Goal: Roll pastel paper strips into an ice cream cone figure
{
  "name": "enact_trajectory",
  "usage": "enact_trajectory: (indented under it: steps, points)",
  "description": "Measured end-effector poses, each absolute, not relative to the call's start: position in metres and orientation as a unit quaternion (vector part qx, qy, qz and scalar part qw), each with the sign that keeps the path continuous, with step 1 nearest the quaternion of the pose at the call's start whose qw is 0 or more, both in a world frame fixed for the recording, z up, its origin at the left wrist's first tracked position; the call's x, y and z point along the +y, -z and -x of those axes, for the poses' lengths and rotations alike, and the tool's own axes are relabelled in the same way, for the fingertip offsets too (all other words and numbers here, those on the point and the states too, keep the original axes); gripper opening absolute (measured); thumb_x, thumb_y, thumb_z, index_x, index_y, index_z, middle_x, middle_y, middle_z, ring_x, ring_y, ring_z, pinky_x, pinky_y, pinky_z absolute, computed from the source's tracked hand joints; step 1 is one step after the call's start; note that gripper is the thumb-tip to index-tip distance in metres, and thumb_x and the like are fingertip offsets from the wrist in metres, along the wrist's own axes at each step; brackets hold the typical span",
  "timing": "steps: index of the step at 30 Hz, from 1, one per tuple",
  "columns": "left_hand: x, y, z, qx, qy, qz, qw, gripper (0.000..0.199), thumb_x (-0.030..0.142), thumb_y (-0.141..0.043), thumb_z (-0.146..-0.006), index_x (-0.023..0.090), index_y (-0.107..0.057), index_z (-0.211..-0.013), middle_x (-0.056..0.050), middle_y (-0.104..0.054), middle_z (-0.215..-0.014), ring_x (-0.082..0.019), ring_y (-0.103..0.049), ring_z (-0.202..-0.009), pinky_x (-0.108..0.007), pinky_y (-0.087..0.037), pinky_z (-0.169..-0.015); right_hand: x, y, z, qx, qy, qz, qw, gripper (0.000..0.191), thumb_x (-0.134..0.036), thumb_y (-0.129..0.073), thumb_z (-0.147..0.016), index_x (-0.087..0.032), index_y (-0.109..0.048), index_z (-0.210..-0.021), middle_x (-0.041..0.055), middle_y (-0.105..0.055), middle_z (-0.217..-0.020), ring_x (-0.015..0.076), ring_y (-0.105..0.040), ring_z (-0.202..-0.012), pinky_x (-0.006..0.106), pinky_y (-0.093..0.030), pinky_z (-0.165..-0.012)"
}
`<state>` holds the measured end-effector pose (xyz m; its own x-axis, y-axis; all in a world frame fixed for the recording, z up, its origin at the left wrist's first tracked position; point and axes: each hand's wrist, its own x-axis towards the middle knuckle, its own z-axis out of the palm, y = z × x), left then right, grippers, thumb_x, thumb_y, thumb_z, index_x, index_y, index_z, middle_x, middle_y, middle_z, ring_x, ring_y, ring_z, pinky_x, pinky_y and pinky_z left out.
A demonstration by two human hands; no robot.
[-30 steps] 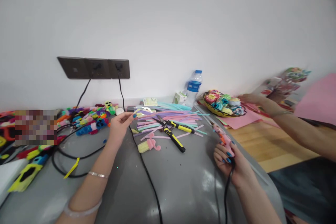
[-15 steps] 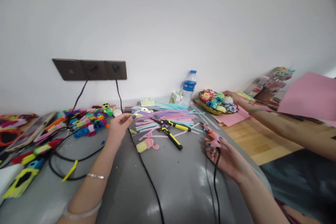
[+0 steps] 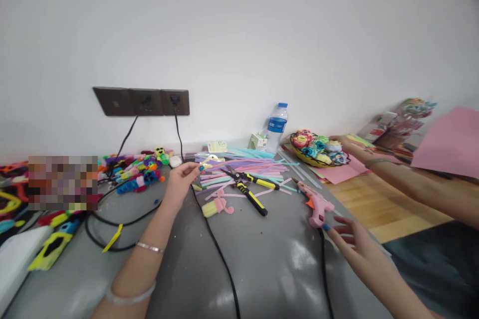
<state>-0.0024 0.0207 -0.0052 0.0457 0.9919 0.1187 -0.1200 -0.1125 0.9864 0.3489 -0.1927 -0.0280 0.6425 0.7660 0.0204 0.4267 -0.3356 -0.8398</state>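
Observation:
My left hand [image 3: 187, 182] is closed in a pinch above the left end of a pile of pastel fuzzy stems [image 3: 254, 165]; a small pale yellow piece shows at its fingertips. My right hand [image 3: 357, 241] is open, its fingers apart, just beside the handle of a pink glue gun [image 3: 317, 205] that rests on the grey table [image 3: 277, 259]. Pliers with yellow and black handles [image 3: 251, 198] lie across the stems. Left of them is a small pink and yellow fuzzy figure [image 3: 217, 205].
Behind the stems stand a water bottle [image 3: 277, 127] and a small box [image 3: 258, 141]. Another person's arm [image 3: 404, 179] reaches to a basket of flowers [image 3: 318, 149]. Black cables [image 3: 220, 251] cross the table; colourful fuzzy crafts [image 3: 138, 174] lie left.
My right hand has let go of the pink glue gun, which now lies on the table, and has moved back to the right. The view has shifted slightly left.

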Motion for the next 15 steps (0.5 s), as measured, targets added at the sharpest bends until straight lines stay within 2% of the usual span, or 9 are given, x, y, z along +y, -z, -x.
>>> enact_trajectory:
  steps: [2,6,8,10,12,15]
  points:
    - [0.020,0.005,0.002,0.422,-0.539,-0.511,0.519,0.037,0.046,-0.083,-0.055,0.016,-0.073,-0.074,-0.004,-0.072,-0.065,-0.011,-0.051,-0.054,-0.022,-0.037,-0.051,-0.183,0.024,-0.342,-0.413,-0.148,0.771,0.461,0.061,-0.069,-0.065,-0.065,-0.019,-0.057,-0.100,0.0101,-0.067,-0.083,0.0246,-0.066,-0.069,0.035,-0.054,-0.056]
    - [0.018,0.003,0.002,0.422,-0.535,-0.506,0.529,0.038,0.046,-0.083,-0.054,0.015,-0.074,-0.074,-0.004,-0.070,-0.064,-0.010,-0.048,-0.054,-0.022,-0.037,-0.052,-0.147,0.009,-0.309,-0.505,-0.133,0.688,0.504,0.042,-0.057,-0.057,-0.082,-0.022,-0.058,-0.105,0.0099,-0.066,-0.096,0.0212,-0.064,-0.077,0.034,-0.054,-0.065]
    - [0.018,0.004,0.002,0.425,-0.535,-0.506,0.527,0.038,0.046,-0.082,-0.055,0.015,-0.074,-0.074,-0.004,-0.070,-0.065,-0.010,-0.047,-0.054,-0.022,-0.037,-0.052,-0.124,0.001,-0.287,-0.541,-0.125,0.641,0.530,0.032,-0.049,-0.055,-0.087,-0.022,-0.058,-0.105,0.0093,-0.066,-0.099,0.0217,-0.064,-0.087,0.035,-0.053,-0.075]
    - [0.019,0.006,0.002,0.428,-0.533,-0.508,0.524,0.038,0.046,-0.082,-0.056,0.014,-0.075,-0.075,-0.004,-0.070,-0.065,-0.011,-0.047,-0.055,-0.022,-0.036,-0.052,-0.103,-0.006,-0.268,-0.566,-0.133,0.623,0.523,0.030,-0.044,-0.051,-0.090,-0.022,-0.057,-0.108,0.0094,-0.066,-0.099,0.0221,-0.064,-0.090,0.036,-0.053,-0.078]
    - [0.021,0.009,0.003,0.431,-0.531,-0.512,0.520,0.037,0.045,-0.082,-0.057,0.014,-0.076,-0.077,-0.005,-0.070,-0.065,-0.011,-0.047,-0.055,-0.022,-0.035,-0.052,-0.085,-0.009,-0.254,-0.604,-0.134,0.632,0.467,0.033,-0.042,-0.048,-0.090,-0.020,-0.056,-0.114,0.0121,-0.065,-0.110,0.0243,-0.064,-0.095,0.039,-0.052,-0.080]
    - [0.023,0.012,0.005,0.433,-0.536,-0.511,0.514,0.036,0.042,-0.081,-0.059,0.014,-0.077,-0.081,-0.005,-0.071,-0.068,-0.011,-0.048,-0.057,-0.022,-0.036,-0.054,-0.068,-0.004,-0.247,-0.665,-0.101,0.671,0.313,0.051,-0.040,-0.057,-0.083,-0.016,-0.051,-0.127,0.0174,-0.059,-0.126,0.0321,-0.055,-0.118,0.046,-0.046,-0.096]
